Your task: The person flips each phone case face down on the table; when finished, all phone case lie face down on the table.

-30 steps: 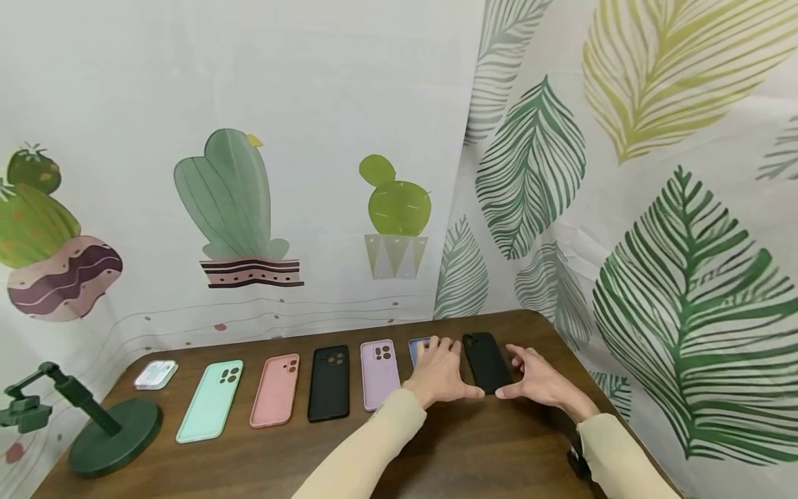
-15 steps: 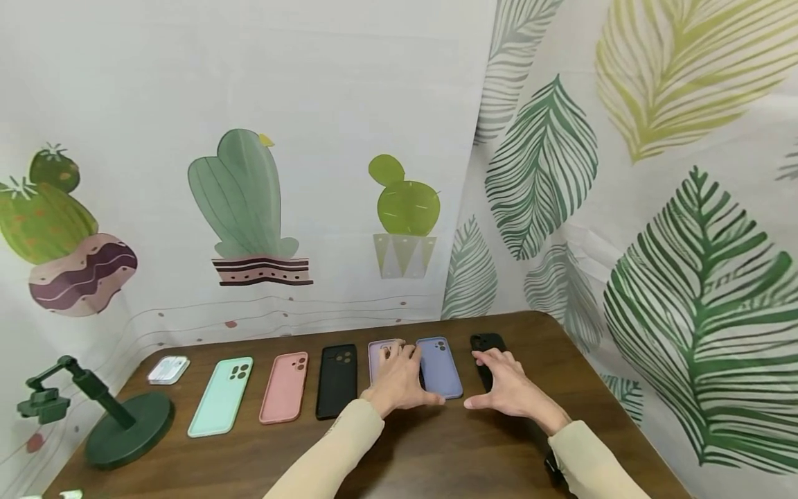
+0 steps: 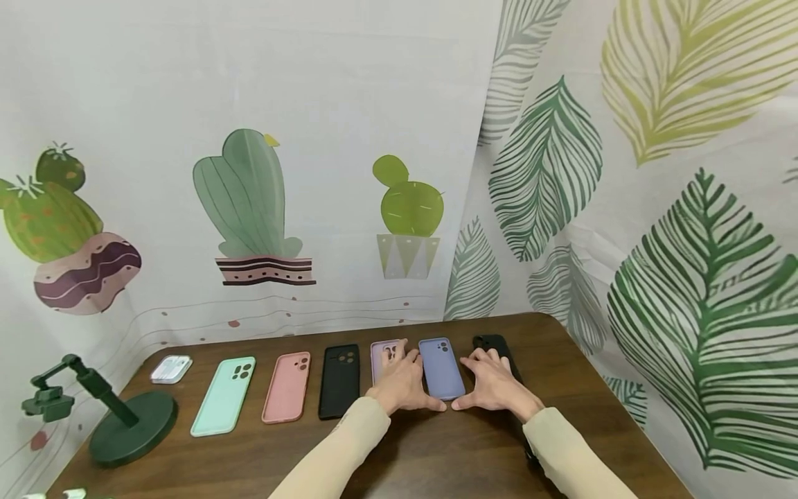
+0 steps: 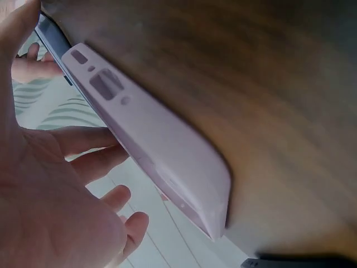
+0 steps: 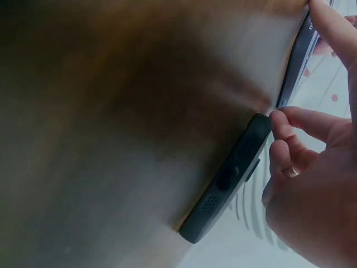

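A periwinkle-blue phone case (image 3: pixel 441 371) lies on the table between the two hands. My left hand (image 3: pixel 402 383) spans its left side, the thumb by its near edge and the fingers over the lilac phone case (image 4: pixel 156 134), partly covering that one. From the other side, my right hand (image 3: pixel 495 384) has its thumb by the blue case's near right corner and a fingertip beside its right edge. Below the right fingers lies a black phone case (image 5: pixel 226 181), half hidden in the head view. Neither hand lifts anything.
Farther left in the row lie another black phone case (image 3: pixel 339 382), a pink one (image 3: pixel 287 388) and a mint-green one (image 3: pixel 223 398). A small white box (image 3: pixel 171 369) sits at the back left, near a dark green stand (image 3: pixel 134 430). Patterned cloth (image 3: pixel 324 138) hangs behind the table.
Both hands have moved left, from around the right-hand black case to around the blue case, which is now uncovered. The left fingers now cover part of the lilac case. The head view has shifted slightly.
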Available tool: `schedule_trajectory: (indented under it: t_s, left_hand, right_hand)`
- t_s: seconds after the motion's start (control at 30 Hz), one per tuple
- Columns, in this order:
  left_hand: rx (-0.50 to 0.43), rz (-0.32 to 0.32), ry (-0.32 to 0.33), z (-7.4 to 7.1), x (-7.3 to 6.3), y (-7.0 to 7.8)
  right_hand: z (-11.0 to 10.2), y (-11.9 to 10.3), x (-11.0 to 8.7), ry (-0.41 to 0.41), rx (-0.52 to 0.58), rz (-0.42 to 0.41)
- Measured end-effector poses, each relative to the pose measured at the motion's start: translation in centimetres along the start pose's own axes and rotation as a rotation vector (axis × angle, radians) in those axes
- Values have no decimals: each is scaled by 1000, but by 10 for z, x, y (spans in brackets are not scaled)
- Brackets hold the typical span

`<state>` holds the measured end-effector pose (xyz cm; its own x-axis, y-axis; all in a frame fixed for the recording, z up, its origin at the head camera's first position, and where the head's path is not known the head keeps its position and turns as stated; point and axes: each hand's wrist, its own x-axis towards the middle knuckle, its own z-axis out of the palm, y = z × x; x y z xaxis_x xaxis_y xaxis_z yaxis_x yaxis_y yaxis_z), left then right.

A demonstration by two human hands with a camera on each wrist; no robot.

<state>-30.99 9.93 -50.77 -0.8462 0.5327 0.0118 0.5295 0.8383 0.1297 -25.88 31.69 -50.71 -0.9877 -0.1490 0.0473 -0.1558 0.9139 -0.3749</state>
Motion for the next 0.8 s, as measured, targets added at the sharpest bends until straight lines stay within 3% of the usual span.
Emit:
schedule_trajectory:
  t_s: [0.37,0.8]
  left_hand:
    - [-37,7,29,4,2,1]
    - [-69,21,40,-1,-1,3]
  right_hand:
    - [0,-1,5,-12,41,3]
    - [0,-2,-1,38,74,-12]
